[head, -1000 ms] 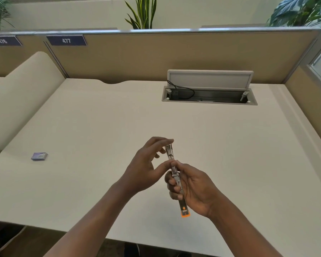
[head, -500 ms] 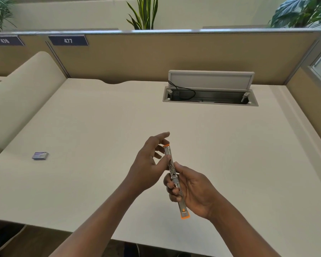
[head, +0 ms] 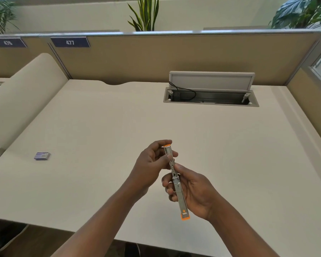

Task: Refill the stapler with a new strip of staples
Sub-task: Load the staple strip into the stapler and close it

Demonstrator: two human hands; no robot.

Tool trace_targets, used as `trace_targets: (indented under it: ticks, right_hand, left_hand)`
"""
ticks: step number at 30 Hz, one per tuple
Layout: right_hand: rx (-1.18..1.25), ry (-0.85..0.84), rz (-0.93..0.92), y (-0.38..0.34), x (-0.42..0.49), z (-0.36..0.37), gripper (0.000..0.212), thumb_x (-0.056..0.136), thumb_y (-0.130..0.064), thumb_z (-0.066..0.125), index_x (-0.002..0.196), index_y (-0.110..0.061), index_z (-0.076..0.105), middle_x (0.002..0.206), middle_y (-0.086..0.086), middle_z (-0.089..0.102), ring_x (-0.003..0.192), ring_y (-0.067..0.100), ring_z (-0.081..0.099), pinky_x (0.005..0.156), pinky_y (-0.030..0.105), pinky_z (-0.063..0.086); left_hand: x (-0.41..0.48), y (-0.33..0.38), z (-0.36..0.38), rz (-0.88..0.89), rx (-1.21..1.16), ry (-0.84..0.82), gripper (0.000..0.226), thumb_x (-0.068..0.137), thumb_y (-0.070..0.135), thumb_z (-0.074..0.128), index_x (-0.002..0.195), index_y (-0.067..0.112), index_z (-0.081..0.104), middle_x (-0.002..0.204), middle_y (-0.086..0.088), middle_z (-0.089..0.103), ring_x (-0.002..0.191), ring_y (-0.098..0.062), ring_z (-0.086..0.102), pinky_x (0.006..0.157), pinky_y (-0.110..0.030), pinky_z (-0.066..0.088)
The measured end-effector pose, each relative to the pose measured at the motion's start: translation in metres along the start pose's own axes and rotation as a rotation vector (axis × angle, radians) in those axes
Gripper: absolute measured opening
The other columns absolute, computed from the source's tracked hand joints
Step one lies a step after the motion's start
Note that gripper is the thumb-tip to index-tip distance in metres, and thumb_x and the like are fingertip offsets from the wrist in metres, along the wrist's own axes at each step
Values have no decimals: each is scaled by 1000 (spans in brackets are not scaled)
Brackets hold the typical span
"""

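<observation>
A slim silver stapler [head: 176, 179] with orange ends is held above the white desk [head: 100, 127], opened out flat into one long line. My right hand [head: 193, 190] grips its near half from the right. My left hand [head: 152, 164] pinches the far half between thumb and fingers, just below the far orange tip. A small purple staple box [head: 42, 156] lies on the desk far to the left, well away from both hands. I cannot make out any staple strip.
An open cable tray [head: 210, 98] with a raised lid and a black cord is set into the desk at the back right. Tan partition walls [head: 174, 56] close off the back and right. A curved cream divider [head: 17, 101] borders the left side.
My left hand opened its fingers briefly, then closed again on the far half of the stapler. The far orange tip now shows above the fingers. My right hand has kept its grip.
</observation>
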State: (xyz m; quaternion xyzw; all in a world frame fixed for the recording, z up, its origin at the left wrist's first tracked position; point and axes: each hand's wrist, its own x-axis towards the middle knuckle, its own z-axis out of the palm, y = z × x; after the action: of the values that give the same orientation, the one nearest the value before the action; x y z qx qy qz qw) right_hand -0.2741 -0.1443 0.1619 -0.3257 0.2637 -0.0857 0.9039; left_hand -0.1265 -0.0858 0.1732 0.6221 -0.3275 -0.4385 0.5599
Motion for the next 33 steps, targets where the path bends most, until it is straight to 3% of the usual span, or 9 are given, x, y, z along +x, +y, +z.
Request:
trace_targets:
  ticks: [4,9,13,16,18,23,26,30,33]
  right_hand:
    - [72,46,10,-4,0,2,37,103,-28,44,130,-12,63,87,18,66,70,26,65,61,32,54]
    - [274,121,48,-8,1,2,34,100,-14,44,124,1,63,90,25,68,77,35,73,69,40,63]
    - [407,194,96,-2,4,2,27,99,-6,45,110,8,65,93,30,68,81,43,74,72,49,64]
    - [470,240,104,2,8,4,26,99,-8,45,106,8,65,101,32,67,87,44,73,74,52,63]
    - [465,257,106,3,9,7,26,99,-9,47,105,7,65,103,32,68,88,44,74,74,51,63]
    - [289,336,60,9,8,14,38,102,-26,47,96,2,72,95,23,65,93,37,75,83,49,61]
    - [168,352,37,15,6,21,49,101,-40,46,97,-3,78,99,17,70,102,34,73,103,53,50]
    - [29,348,-1,22,7,30,54,101,-51,40,120,-12,72,110,8,76,102,26,74,96,47,51]
    - [-21,346,-25,24,9,38,57,101,-53,39,123,-12,71,105,3,77,106,23,72,98,45,48]
  left_hand:
    - [-6,-2,-7,-12,65,-98,53,92,15,52,142,29,52,135,8,68,119,-14,63,97,-33,45]
    - [-18,0,-25,99,447,-388,101,78,11,57,160,43,7,166,25,21,152,-1,24,123,-36,24]
    - [-23,9,-31,82,839,-484,129,71,39,81,151,57,-19,166,32,-2,156,-2,2,126,-41,21]
    - [-25,7,-24,176,940,-408,142,59,61,90,156,50,-14,166,29,2,154,2,3,124,-27,15]
    - [-25,1,-21,266,883,-315,130,63,54,90,159,46,2,164,27,20,151,3,19,121,-28,27]
    - [-25,-6,-16,336,594,-117,67,86,28,75,146,32,45,143,22,58,136,-2,51,108,-24,42]
    - [-28,-7,-14,322,495,-38,52,86,34,72,135,29,54,128,19,69,126,-7,61,106,-27,44]
    - [-28,-9,-18,239,343,31,36,86,19,74,118,30,63,106,7,76,110,-12,69,93,-31,56]
    - [-30,-7,-23,188,267,29,32,86,16,76,114,28,65,98,2,76,102,-15,71,81,-39,62]
